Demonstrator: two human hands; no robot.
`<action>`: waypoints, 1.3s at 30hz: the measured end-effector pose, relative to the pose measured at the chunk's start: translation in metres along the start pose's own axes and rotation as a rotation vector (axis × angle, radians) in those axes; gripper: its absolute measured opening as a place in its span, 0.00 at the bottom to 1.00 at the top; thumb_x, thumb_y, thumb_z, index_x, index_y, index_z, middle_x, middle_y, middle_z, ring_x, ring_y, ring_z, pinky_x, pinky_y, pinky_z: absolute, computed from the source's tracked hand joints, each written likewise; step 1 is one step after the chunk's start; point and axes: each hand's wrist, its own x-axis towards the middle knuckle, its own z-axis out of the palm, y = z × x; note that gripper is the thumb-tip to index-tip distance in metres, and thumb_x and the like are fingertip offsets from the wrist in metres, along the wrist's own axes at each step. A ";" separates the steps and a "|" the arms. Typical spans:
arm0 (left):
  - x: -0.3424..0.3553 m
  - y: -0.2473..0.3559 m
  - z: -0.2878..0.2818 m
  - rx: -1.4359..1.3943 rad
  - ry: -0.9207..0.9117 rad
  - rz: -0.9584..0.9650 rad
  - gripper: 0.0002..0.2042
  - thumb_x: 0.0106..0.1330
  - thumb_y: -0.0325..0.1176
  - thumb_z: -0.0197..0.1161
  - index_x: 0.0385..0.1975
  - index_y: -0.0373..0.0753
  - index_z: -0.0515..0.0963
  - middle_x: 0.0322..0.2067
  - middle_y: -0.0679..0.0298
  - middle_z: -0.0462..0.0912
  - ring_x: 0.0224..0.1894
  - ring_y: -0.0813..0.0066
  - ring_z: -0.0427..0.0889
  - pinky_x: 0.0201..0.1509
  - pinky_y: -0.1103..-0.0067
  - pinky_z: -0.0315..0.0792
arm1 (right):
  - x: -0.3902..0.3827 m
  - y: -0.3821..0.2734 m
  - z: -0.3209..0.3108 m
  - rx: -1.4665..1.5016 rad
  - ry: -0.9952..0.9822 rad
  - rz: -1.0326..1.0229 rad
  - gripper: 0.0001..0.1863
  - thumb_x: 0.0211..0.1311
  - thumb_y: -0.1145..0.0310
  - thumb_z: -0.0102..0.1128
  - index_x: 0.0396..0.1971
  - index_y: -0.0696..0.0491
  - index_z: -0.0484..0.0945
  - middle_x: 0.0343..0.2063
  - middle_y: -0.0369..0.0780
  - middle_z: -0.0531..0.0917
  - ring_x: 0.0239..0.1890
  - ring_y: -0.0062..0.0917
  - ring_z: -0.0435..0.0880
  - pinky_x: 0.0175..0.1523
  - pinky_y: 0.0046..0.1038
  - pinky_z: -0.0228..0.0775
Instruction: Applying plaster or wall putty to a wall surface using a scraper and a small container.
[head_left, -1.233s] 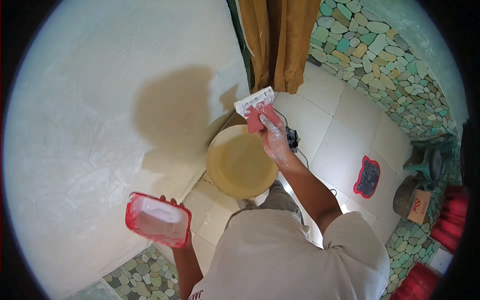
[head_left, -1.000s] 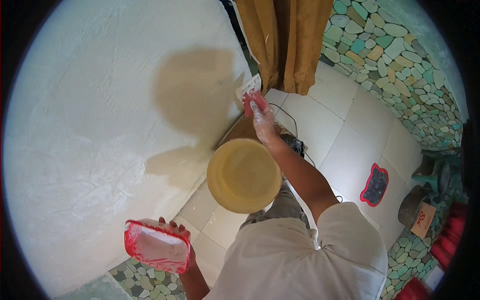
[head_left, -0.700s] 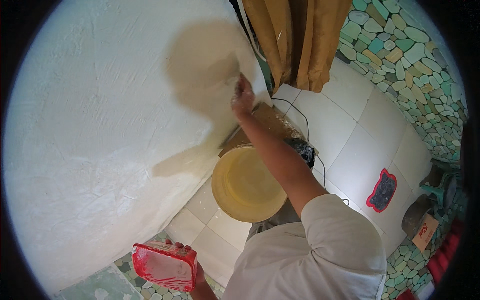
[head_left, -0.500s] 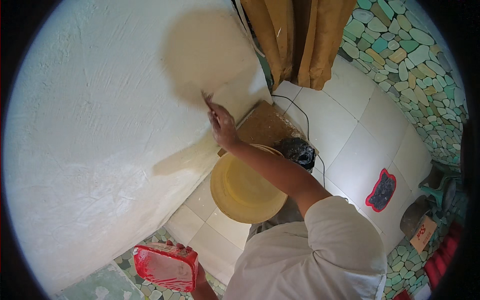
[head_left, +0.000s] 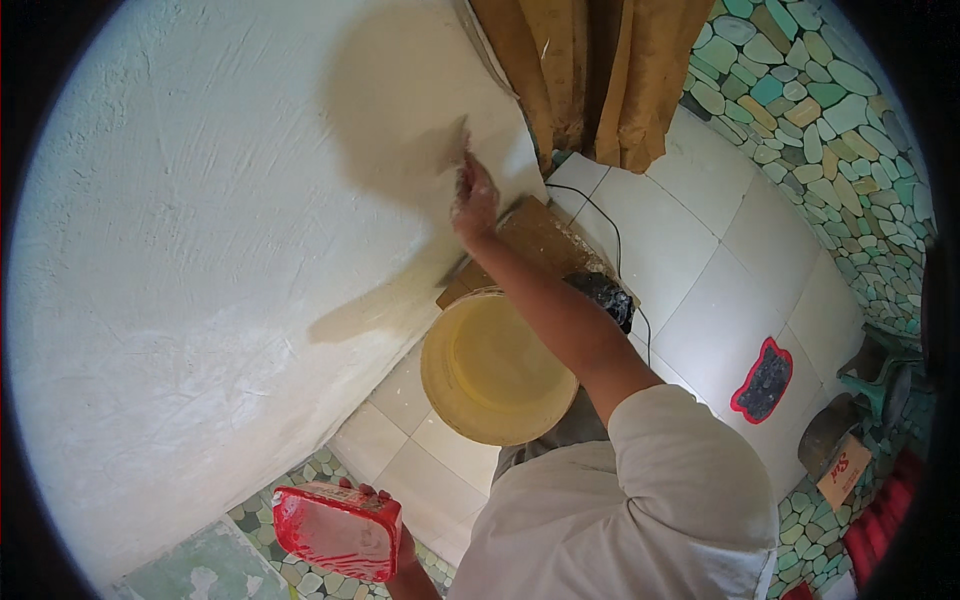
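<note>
My right hand (head_left: 474, 203) is closed around a small paintbrush (head_left: 463, 140), reaching up to the white wall (head_left: 200, 200). The brush tip is beside the wall, within the shadow of my head and arm; whether it touches I cannot tell. At the lower left, my left hand (head_left: 405, 550) grips a red plastic tub (head_left: 393, 518) from its side, with the fingers over the rim. A whitish paste or paint coats its inside and is streaked along the wall of the tub. Below my right forearm stands a round yellowish bucket (head_left: 440, 415), which seems to hold cloudy liquid.
A brown board (head_left: 530, 235) lies against the wall's foot, with a black plastic bag (head_left: 603, 292) on it. A dark cable (head_left: 617, 240) crosses the tiles. Brown curtains (head_left: 630, 90) hang ahead. A red-edged dark mat (head_left: 767, 380) lies right, near a cardboard piece (head_left: 843, 470).
My right hand has moved up and to the right along the wall with the brush. The red tub in my left hand has shifted very slightly right.
</note>
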 end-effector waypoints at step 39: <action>-0.024 0.003 -0.006 0.057 -0.019 0.064 0.34 0.65 0.52 0.56 0.68 0.48 0.52 0.64 0.51 0.58 0.62 0.53 0.65 0.65 0.60 0.62 | -0.031 0.028 0.026 0.403 0.109 0.380 0.14 0.67 0.73 0.49 0.49 0.59 0.75 0.39 0.38 0.82 0.42 0.21 0.78 0.50 0.23 0.68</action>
